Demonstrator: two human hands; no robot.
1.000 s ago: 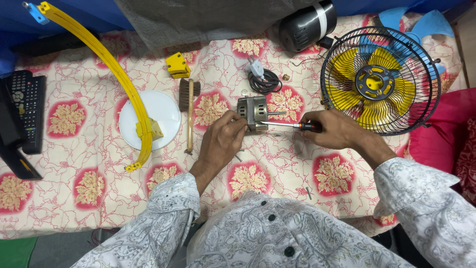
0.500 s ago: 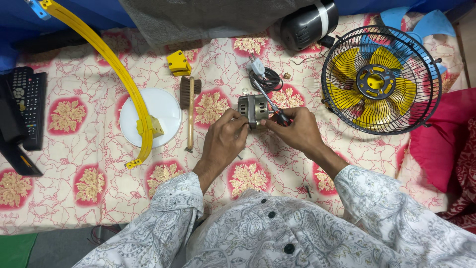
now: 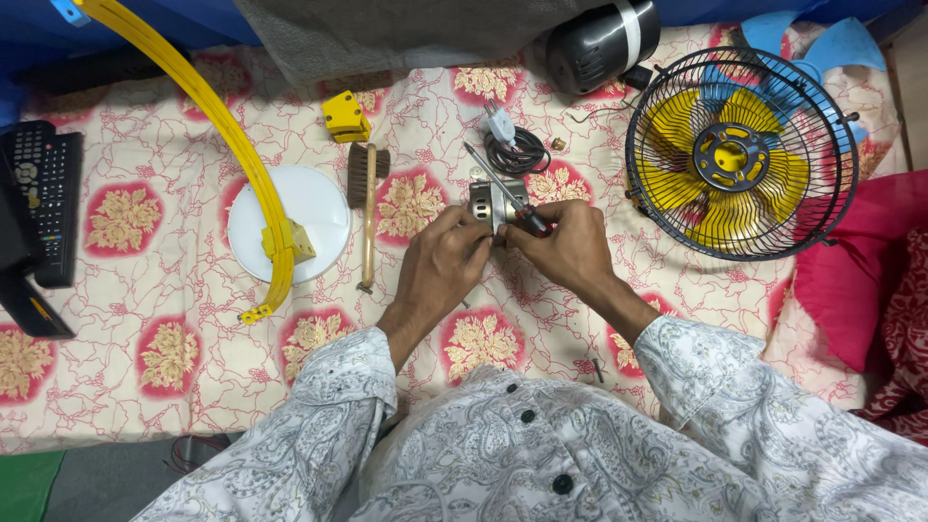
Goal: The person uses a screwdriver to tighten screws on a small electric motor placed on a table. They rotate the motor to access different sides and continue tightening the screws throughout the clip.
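Head view: left hand (image 3: 440, 266) grips the small motor (image 3: 491, 205) (between both hands); right hand (image 3: 565, 249) pinches a screwdriver (image 3: 503, 188), shaft slanting far-left.

Both forearms are stretched forward and angled inward. The left hand (image 3: 445, 259) and right hand (image 3: 565, 249) are curled, fingertips nearly met.

Bare cloth (image 3: 541, 319) lies open on the near side of both hands. Beyond the small motor (image 3: 491, 203), the coiled cord (image 3: 517, 153) and a screwdriver (image 3: 503, 191) crowd the way. Leftward stands a wooden brush (image 3: 367, 208) — then the white disc (image 3: 314, 208). Rightward, the caged fan (image 3: 742, 153) blocks passage.
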